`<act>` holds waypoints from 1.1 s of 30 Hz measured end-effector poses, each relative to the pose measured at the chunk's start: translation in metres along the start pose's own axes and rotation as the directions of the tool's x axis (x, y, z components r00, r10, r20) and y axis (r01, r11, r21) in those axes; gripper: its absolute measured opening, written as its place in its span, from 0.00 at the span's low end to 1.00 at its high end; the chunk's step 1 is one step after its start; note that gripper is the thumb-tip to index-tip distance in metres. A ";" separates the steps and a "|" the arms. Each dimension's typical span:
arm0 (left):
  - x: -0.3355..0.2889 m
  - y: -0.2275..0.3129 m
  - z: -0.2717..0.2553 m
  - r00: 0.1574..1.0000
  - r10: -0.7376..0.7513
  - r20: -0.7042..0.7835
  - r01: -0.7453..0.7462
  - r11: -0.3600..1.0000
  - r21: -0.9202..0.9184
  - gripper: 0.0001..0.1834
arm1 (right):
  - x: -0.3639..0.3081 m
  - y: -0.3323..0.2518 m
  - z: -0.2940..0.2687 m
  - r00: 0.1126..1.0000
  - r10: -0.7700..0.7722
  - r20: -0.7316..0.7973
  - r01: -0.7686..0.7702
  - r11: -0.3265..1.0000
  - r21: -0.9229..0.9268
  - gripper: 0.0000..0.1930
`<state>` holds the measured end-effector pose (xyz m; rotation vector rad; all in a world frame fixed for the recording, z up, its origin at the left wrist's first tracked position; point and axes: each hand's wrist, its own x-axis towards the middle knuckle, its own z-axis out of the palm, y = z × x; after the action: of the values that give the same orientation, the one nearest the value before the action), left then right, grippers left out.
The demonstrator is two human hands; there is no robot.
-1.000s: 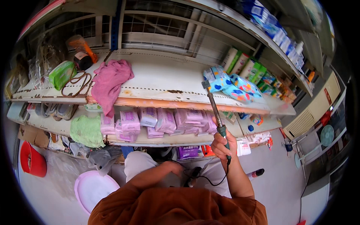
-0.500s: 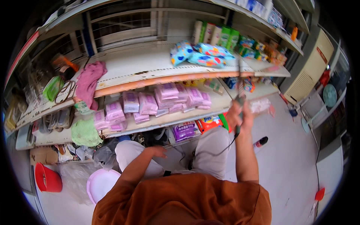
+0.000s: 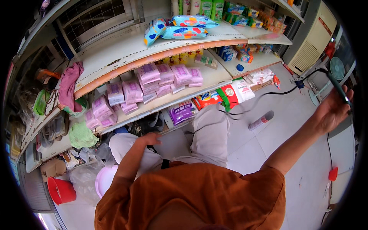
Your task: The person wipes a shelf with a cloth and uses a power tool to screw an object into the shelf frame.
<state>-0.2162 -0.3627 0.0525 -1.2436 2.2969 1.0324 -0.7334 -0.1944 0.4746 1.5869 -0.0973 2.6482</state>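
Note:
My right hand (image 3: 334,109) is stretched far out to the right, its fingers closed on a dark green, slim-handled tool (image 3: 337,86). A black cord (image 3: 264,93) runs from that handle leftward across the floor side to my right knee. What kind of tool it is I cannot make out. My left hand (image 3: 148,139) rests by my left knee with its fingers stretched out, holding nothing. Ahead of it, pink-purple soft packs (image 3: 132,92) lie in a stacked row on the middle shelf (image 3: 214,78). A purple bag (image 3: 183,112) lies beside my right knee, below that shelf.
Blue patterned packs (image 3: 186,32) lie on the upper shelf (image 3: 115,51), with a pink cloth (image 3: 71,82) hanging off its left end. A spray can (image 3: 261,120) lies on the floor at right. A red bucket (image 3: 62,190) and pink basin (image 3: 105,180) stand at lower left.
My right hand has swung from in front of the shelves far out to the right with the corded tool, drawing the cord along. My left hand stays by the knee. The view has shifted.

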 end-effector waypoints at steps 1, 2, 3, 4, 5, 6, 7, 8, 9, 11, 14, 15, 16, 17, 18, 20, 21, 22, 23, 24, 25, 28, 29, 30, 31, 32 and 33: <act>0.001 0.003 -0.002 1.000 -0.013 0.027 0.014 0.999 -0.038 0.35 | 0.002 -0.003 0.004 0.998 -0.058 -0.021 0.054 0.986 -0.160 0.14; 0.002 0.002 -0.002 1.000 0.002 0.000 -0.002 0.999 -0.035 0.35 | 0.000 -0.001 0.014 0.993 -0.114 -0.032 0.099 0.946 -0.310 0.14; 0.002 0.001 -0.002 1.000 0.016 -0.027 -0.017 0.999 -0.032 0.34 | -0.003 0.003 0.020 0.985 -0.171 -0.033 0.138 0.881 -0.452 0.15; 0.002 0.002 -0.003 0.998 0.029 -0.059 -0.030 0.999 -0.029 0.34 | -0.006 0.009 0.023 0.988 -0.154 0.009 0.139 0.861 -0.489 0.15; 0.002 0.002 -0.004 0.998 0.007 -0.056 -0.009 0.999 -0.040 0.34 | -0.011 0.016 0.025 0.990 -0.135 0.050 0.142 0.839 -0.525 0.15; 0.002 0.003 -0.005 0.998 -0.015 -0.053 0.012 0.999 -0.052 0.34 | -0.014 0.023 0.024 0.989 -0.114 0.091 0.146 0.816 -0.560 0.15; 0.001 0.004 -0.005 0.998 -0.039 -0.052 0.035 0.997 -0.062 0.34 | -0.016 0.030 0.022 0.990 -0.118 0.083 0.144 0.796 -0.588 0.14; 0.000 0.005 -0.004 0.997 -0.012 -0.080 -0.001 0.986 -0.165 0.35 | -0.015 0.033 0.020 0.989 -0.138 0.054 0.143 0.796 -0.588 0.14; -0.001 0.008 -0.002 0.994 0.011 -0.111 -0.040 0.963 -0.265 0.35 | -0.013 0.035 0.016 0.987 -0.158 0.024 0.142 0.795 -0.589 0.13; 0.002 0.020 0.005 0.967 0.094 -0.237 -0.193 0.877 -0.439 0.37 | -0.007 0.033 0.016 0.981 -0.183 -0.066 0.114 0.815 -0.568 0.12; 0.015 0.067 0.022 0.888 0.230 -0.398 -0.429 0.727 -0.536 0.41 | 0.005 0.026 0.006 0.986 -0.162 -0.046 0.112 0.837 -0.536 0.13; 0.013 0.091 0.021 0.888 0.280 -0.366 -0.445 0.728 -0.522 0.43 | 0.003 0.025 0.010 0.986 -0.153 -0.070 0.092 0.836 -0.540 0.13; 0.015 0.108 0.024 0.892 0.281 -0.356 -0.435 0.747 -0.503 0.41 | 0.000 0.028 0.017 0.985 -0.144 -0.093 0.072 0.839 -0.539 0.13; 0.018 0.125 0.028 0.893 0.286 -0.347 -0.431 0.763 -0.482 0.39 | 0.000 0.028 0.021 0.984 -0.138 -0.111 0.057 0.840 -0.539 0.13; 0.020 0.136 0.031 0.895 0.289 -0.339 -0.426 0.779 -0.461 0.37 | 0.001 0.027 0.020 0.984 -0.141 -0.107 0.062 0.839 -0.541 0.13; 0.030 0.147 0.027 0.918 0.189 -0.348 -0.358 0.769 -0.529 0.29 | 0.002 0.024 0.014 0.983 -0.157 -0.096 0.083 0.841 -0.534 0.13; 0.033 0.149 0.022 0.926 0.134 -0.354 -0.325 0.761 -0.562 0.25 | 0.007 0.017 -0.003 0.987 -0.148 -0.056 0.103 0.866 -0.489 0.14; 0.043 0.142 0.021 0.924 0.160 -0.349 -0.343 0.750 -0.566 0.21 | 0.014 0.010 -0.017 0.993 -0.096 -0.075 0.054 0.897 -0.439 0.14; 0.060 0.128 0.027 0.918 0.181 -0.353 -0.364 0.735 -0.572 0.17 | 0.017 0.005 -0.022 0.997 -0.072 -0.034 0.054 0.920 -0.389 0.14; 0.074 0.119 0.033 0.912 0.206 -0.356 -0.388 0.717 -0.579 0.14 | 0.019 0.001 -0.024 0.999 -0.052 0.013 0.053 0.938 -0.342 0.14; 0.081 0.117 0.038 0.898 0.179 -0.403 -0.416 0.642 -0.644 0.10 | 0.019 0.000 -0.027 0.999 -0.030 0.033 0.039 0.944 -0.326 0.15; 0.050 0.152 0.009 0.959 0.064 -0.275 -0.263 0.562 -0.784 0.08 | 0.007 -0.008 -0.027 1.000 0.004 0.017 0.003 0.919 -0.395 0.18; 0.057 0.148 0.013 0.962 0.105 -0.251 -0.267 0.535 -0.801 0.09 | 0.006 -0.008 -0.023 1.000 0.007 0.005 -0.005 0.919 -0.395 0.18; 0.053 0.150 0.014 0.960 0.125 -0.251 -0.278 0.543 -0.793 0.11 | 0.006 -0.008 -0.021 1.000 0.010 -0.007 -0.012 0.918 -0.397 0.18; 0.049 0.151 0.017 0.957 0.146 -0.249 -0.288 0.552 -0.783 0.12 | 0.006 -0.007 -0.022 1.000 0.010 -0.006 -0.011 0.925 -0.381 0.18; 0.046 0.151 0.023 0.954 0.171 -0.246 -0.299 0.564 -0.770 0.14 | 0.007 -0.007 -0.022 1.000 0.004 -0.005 -0.006 0.930 -0.368 0.18; 0.047 0.146 0.036 0.947 0.183 -0.265 -0.322 0.567 -0.758 0.17 | 0.009 -0.007 -0.021 1.000 -0.002 -0.004 0.001 0.934 -0.357 0.18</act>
<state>-0.3646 -0.3126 0.0648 -1.3051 2.2006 2.3414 -0.7557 -0.1861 0.4727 1.4569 -0.5435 2.4497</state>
